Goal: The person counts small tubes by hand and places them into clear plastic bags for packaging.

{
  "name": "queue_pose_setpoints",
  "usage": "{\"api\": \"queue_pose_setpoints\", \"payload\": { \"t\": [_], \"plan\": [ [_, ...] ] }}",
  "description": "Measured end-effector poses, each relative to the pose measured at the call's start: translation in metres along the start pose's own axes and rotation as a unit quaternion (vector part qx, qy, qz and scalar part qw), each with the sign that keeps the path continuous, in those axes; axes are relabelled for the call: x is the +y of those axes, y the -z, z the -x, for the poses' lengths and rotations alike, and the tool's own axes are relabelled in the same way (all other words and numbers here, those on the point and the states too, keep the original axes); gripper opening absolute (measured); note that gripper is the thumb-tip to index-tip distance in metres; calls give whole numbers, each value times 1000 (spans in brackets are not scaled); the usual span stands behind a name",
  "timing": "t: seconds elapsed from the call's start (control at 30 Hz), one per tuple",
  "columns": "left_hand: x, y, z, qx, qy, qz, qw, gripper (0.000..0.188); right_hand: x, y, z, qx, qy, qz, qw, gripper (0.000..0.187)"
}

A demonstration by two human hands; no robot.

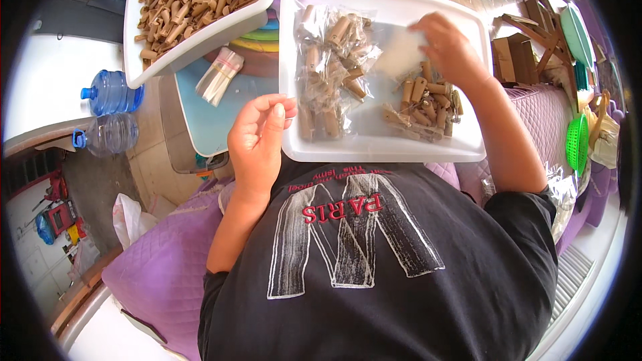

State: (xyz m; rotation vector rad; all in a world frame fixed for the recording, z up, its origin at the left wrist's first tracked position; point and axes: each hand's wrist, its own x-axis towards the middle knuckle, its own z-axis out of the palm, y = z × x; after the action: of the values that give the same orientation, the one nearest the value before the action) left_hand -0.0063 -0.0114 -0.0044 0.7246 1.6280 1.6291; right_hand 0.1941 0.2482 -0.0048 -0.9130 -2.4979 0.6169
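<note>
The head view is showing us seated over a white tray (381,150) at the centre of the frame; we are reaching our right hand (447,45) into its upper right part, fingers curled down onto a small clear bag (401,50), and whether they are pinching it we cannot tell, since the back of the hand is hiding the tips; our left hand (257,139) is hovering just left of the tray's near left corner, palm turned up, fingers loosely curled and holding nothing. Loose wooden pieces (424,103) are lying in the tray's lower right, just beneath the right hand; filled clear bags (331,70) are piling up in its left half. A second white tray (200,37), heaped with more wooden pieces, is sitting at the upper left; a sheaf of empty bags (219,75) is lying just below it; two blue water bottles (107,110) are standing at the far left. In our judgement, bagging is going best if we are bringing the left hand in to hold the bag's mouth open while the right is feeding the pieces in, keeping everything over the tray so that nothing is rolling off.
</note>
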Motion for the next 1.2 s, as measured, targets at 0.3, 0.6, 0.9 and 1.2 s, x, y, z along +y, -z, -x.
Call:
{"api": "queue_pose_setpoints", "payload": {
  "t": [0.3, 0.6, 0.9, 1.2],
  "plan": [
    [-1, -2, 0, -3, -1, 4, 1000, 20, -14, -31, 57, -274, 178, 198, 924, 20],
    [-2, -8, -5, -18, -51, -3, 999, 22, -38, -14, 36, -189, -177, -273, 926, 3],
    [13, -34, -22, -150, -73, 85, 982, 32, -95, -25, 36, -242, -249, -635, 690, 11],
    [6, -27, -22, -88, 25, 131, 987, 11, -88, -45, 40, -63, -160, -391, 904, 14]
  ]
}}
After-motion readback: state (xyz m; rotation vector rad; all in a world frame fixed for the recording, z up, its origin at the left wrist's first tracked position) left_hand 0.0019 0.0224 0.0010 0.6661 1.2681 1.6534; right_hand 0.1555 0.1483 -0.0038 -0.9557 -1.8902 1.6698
